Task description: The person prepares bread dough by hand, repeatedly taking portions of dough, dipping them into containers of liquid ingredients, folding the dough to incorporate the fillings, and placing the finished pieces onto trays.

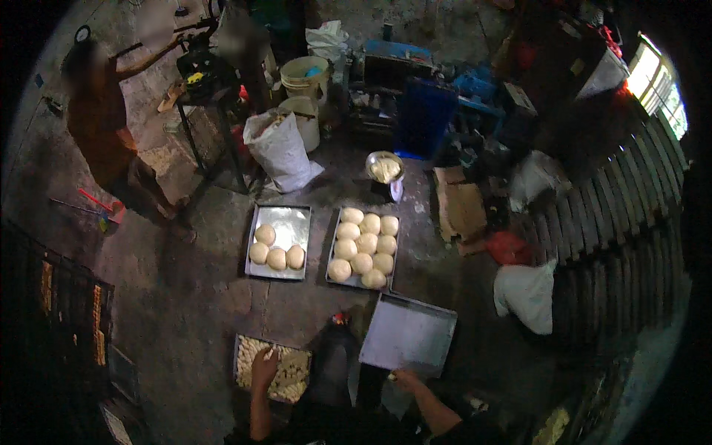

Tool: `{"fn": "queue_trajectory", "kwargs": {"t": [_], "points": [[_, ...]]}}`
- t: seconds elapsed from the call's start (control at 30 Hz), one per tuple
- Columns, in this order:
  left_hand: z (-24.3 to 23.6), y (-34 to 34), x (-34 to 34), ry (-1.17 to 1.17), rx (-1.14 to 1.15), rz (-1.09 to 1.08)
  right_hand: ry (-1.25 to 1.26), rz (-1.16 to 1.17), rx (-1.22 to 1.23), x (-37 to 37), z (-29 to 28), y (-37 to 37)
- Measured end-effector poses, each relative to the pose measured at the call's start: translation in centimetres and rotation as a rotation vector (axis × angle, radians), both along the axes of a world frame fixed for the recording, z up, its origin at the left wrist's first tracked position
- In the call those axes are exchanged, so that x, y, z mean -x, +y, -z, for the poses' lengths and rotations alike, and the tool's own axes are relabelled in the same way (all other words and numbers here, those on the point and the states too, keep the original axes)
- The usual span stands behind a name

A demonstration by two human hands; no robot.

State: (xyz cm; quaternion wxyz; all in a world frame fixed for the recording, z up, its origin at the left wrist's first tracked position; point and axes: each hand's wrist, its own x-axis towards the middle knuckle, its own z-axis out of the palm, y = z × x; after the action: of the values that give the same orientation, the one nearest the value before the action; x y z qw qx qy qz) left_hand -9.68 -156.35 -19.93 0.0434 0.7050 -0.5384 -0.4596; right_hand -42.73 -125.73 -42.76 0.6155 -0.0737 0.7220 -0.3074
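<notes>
My left hand [265,366] is over a tray [236,361] crowded with small pale dough pieces [292,391], its fingers closed around what looks like one of them. At the near edge of a bare silvery tray [409,335], my right hand [405,380] is closed on a small pale dough piece [391,376]. That tray tilts slightly to the right of a dark rounded shape between my arms. The exact grip of both hands is hard to make out in the dim light.
Ahead stand two trays of large round dough balls, one sparsely filled [278,273], one full [328,259]. Beyond are a bowl of dough [384,167], a white sack [280,152], buckets [305,70] and machinery [393,67]. Another person [100,119] stands far left.
</notes>
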Motion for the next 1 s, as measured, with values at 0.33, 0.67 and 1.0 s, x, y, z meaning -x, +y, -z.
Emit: {"fn": "queue_trajectory", "kwargs": {"t": [0.33, 0.67, 1.0], "points": [[3.9, -4.0, -8.0, -0.28, -0.21, -0.295, 0.004, 0.232, 0.744, 27.0, -11.5, -60.1], [6.8, -6.8, -2.2, -0.33, -0.067, 0.025, -0.063, 0.151, 0.768, 23.5, -31.3, -53.8], [2.8, -10.2, 18.6, 0.333, 0.15, 0.881, -0.029, 0.85, 0.113, 6.3, -19.8, -12.9]]}}
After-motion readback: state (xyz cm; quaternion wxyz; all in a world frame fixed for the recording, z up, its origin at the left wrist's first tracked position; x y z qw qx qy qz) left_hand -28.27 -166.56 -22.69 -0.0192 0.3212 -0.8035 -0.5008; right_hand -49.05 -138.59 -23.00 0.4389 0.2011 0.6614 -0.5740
